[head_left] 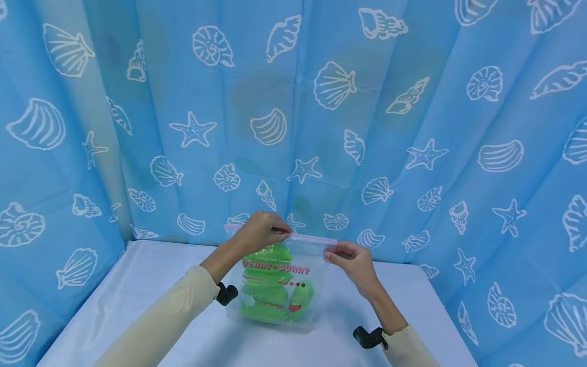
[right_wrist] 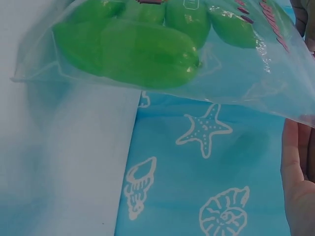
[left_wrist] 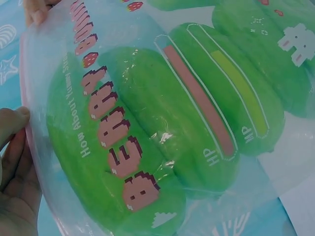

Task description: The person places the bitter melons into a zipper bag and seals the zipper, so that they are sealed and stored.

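A clear zip bag [head_left: 302,260] with pink lettering stands upright over the white table, its pink zip strip along the top. Inside it sit several smooth green oval fruits [head_left: 263,293], stacked, seen close in the left wrist view as green shapes [left_wrist: 162,113]. My left hand [head_left: 263,232] pinches the zip strip near its middle. At the strip's right end, my right hand [head_left: 355,262] pinches the bag's corner between thumb and fingers. In the right wrist view the bag's lower part [right_wrist: 231,78] hangs beside the right hand [right_wrist: 298,167].
A white cloth [head_left: 183,295] covers the table. Blue curtains [head_left: 293,102] printed with white shells and starfish stand behind and on both sides. A black wrist camera [head_left: 227,294] sits at the left wrist, another black camera [head_left: 370,337] at the right.
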`<state>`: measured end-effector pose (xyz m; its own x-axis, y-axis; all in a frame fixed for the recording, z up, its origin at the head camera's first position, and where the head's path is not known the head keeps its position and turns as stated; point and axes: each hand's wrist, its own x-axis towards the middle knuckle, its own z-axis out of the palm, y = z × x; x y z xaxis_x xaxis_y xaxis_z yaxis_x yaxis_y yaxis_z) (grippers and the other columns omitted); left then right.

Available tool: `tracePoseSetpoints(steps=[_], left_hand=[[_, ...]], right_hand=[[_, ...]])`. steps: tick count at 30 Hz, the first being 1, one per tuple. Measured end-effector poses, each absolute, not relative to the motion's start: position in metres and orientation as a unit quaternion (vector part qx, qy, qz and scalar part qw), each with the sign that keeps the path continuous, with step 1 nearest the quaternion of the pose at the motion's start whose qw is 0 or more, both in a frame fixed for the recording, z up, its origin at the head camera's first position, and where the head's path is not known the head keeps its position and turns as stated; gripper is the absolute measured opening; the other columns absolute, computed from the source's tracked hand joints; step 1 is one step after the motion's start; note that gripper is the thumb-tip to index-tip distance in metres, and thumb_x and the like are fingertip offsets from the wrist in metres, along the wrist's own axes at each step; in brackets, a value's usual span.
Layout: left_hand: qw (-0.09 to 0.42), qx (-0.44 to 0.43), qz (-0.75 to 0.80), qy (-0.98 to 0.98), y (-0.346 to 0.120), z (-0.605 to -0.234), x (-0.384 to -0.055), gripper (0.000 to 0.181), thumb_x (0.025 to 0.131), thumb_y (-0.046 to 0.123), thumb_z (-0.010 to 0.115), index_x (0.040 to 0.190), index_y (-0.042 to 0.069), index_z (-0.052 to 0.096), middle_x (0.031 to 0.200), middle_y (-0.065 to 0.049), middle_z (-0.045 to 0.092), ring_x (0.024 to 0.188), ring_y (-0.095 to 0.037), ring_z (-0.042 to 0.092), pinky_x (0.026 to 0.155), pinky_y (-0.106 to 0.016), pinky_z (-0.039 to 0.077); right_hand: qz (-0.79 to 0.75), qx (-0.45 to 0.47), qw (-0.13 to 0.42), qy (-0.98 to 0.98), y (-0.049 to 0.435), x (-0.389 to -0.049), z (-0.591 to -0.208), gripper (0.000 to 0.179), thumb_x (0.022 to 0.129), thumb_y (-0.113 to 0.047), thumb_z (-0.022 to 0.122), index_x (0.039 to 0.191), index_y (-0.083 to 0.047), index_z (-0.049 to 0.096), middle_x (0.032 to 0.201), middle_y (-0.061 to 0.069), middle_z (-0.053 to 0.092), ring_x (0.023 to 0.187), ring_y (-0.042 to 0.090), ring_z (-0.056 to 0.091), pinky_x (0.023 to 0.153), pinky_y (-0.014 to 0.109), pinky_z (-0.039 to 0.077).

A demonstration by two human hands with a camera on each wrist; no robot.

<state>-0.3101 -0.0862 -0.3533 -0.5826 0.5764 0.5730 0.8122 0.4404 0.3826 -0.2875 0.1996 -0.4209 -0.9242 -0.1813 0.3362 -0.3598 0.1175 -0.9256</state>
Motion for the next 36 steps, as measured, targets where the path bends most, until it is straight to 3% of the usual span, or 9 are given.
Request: tracePoseSetpoints(steps=[6, 13, 24, 36], left_hand=[[0.18, -0.416, -0.321, -0.832, -0.088, -0.353, -0.311, 0.01, 0.089, 0.007, 0.072, 0.096, 0.005, 0.078, 0.089, -0.003, 0.072, 0.078, -0.011, 0.066, 0.065, -0.018, 0.052], [0.177, -0.415, -0.311, -0.837, -0.096, -0.353, -0.314, 0.01, 0.089, 0.009, 0.072, 0.096, 0.007, 0.078, 0.087, 0.0, 0.071, 0.075, -0.007, 0.063, 0.063, -0.019, 0.051], [0.183, -0.422, -0.287, -0.841, -0.112, -0.356, -0.316, 0.01, 0.09, 0.01, 0.071, 0.097, 0.007, 0.077, 0.087, -0.001, 0.071, 0.076, -0.008, 0.063, 0.065, -0.021, 0.052], [0.183, -0.416, -0.27, -0.849, -0.136, -0.357, -0.316, 0.009, 0.089, 0.008, 0.072, 0.096, 0.007, 0.077, 0.086, 0.0, 0.07, 0.076, -0.01, 0.063, 0.066, -0.023, 0.053]], right_hand=[[0.64, 0.184, 0.063, -0.743, 0.198, -0.287, -0.422, 0.026, 0.088, -0.017, 0.075, 0.105, 0.002, 0.071, 0.101, 0.016, 0.071, 0.089, 0.026, 0.069, 0.083, 0.032, 0.056], [0.642, 0.178, 0.063, -0.743, 0.195, -0.287, -0.421, 0.033, 0.088, -0.021, 0.075, 0.108, 0.004, 0.071, 0.105, 0.023, 0.069, 0.092, 0.025, 0.07, 0.085, 0.032, 0.055], [0.647, 0.172, 0.062, -0.74, 0.2, -0.287, -0.422, 0.031, 0.087, -0.022, 0.075, 0.108, 0.0, 0.073, 0.106, 0.013, 0.072, 0.094, 0.026, 0.07, 0.085, 0.033, 0.055], [0.647, 0.173, 0.057, -0.741, 0.208, -0.29, -0.427, 0.037, 0.088, -0.023, 0.074, 0.113, 0.004, 0.07, 0.113, 0.018, 0.069, 0.096, 0.025, 0.07, 0.085, 0.033, 0.055]])
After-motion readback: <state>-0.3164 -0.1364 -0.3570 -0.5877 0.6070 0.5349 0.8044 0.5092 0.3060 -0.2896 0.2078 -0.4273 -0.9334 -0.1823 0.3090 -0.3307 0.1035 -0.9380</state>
